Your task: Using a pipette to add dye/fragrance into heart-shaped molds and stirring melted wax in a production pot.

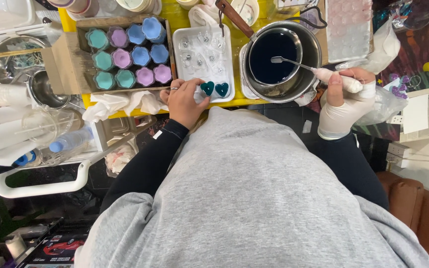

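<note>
The person's grey sweatshirt (254, 198) fills the lower middle of the view, nearest the camera, with black sleeves running up from it to both hands at the near edge of a yellow table (175, 20).

The left hand (184, 99) is bare, a ring on one finger, and rests at the table's near edge on the near left corner of a white mould tray (179, 44). Its fingers curl against the tray, touching or just beside two dark teal heart shapes (214, 89) in the tray's front row; whether it actually grips anything cannot be told. Crumpled white tissue (125, 103) lies just left of the hand, and beyond that stands a cardboard box (68, 59) packed with teal, purple and blue flower-shaped moulds, so there is little free room on that side.

The right hand (346, 99), in a pale glove, is closed around the wrapped handle of a small metal spoon (294, 63). The wrist is bent inward and the spoon reaches left, its bowl over the dark blue liquid in a steel pot (309, 74). The pot sits just right of the tray, close to the table's edge. Clear plastic bags (386, 97) crowd the hand's right side.
</note>
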